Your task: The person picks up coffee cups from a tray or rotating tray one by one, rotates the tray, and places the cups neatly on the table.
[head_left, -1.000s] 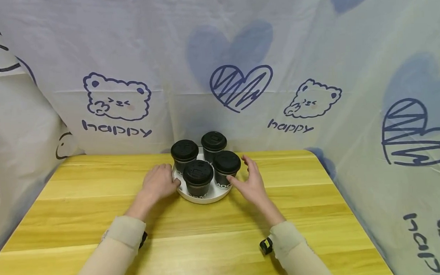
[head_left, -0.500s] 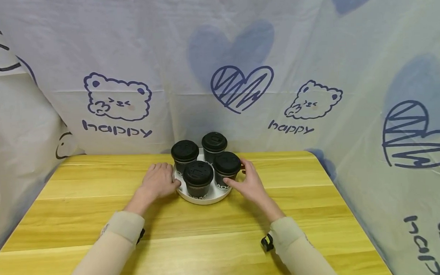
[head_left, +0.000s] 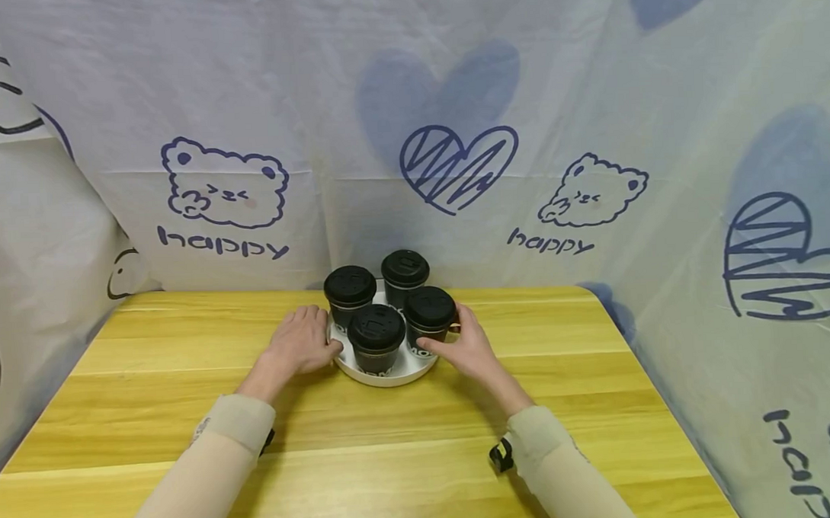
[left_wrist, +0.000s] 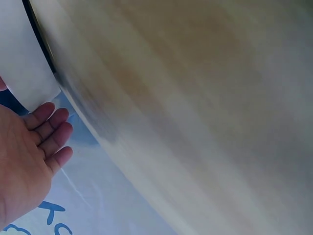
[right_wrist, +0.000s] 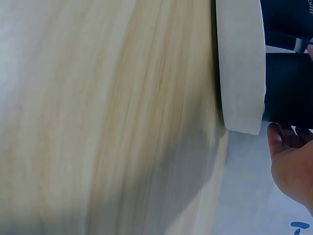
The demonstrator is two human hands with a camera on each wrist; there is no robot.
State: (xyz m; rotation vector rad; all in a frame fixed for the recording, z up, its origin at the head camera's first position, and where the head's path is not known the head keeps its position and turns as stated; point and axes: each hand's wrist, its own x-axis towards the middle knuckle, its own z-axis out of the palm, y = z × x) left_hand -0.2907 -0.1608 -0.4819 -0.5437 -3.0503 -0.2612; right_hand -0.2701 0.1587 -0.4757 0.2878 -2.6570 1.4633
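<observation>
A round white tray (head_left: 385,380) bears several black lidded paper coffee cups. My left hand (head_left: 296,345) holds the tray's left rim, thumb over the edge; in the left wrist view its fingers (left_wrist: 51,129) curl beside the tray wall (left_wrist: 24,54). At the tray's right, my right hand (head_left: 469,350) grips the right-hand coffee cup (head_left: 430,308), thumb in front and fingers round the far side. That cup (right_wrist: 288,88) is upright over the tray, lower part partly covered by the thumb. Close beside it are the front cup (head_left: 376,329), the back-left cup (head_left: 350,286) and the back cup (head_left: 405,268).
The tray stands near the far edge of a wooden table (head_left: 388,458). A white curtain (head_left: 327,87) printed with bears and hearts hangs right behind that edge and along both sides. A small black device (head_left: 502,456) sits at the right wrist.
My right hand has closed in on the right-hand cup, its fingers and thumb now round it. The left hand stays at the tray's rim. The cups and tray keep their places.
</observation>
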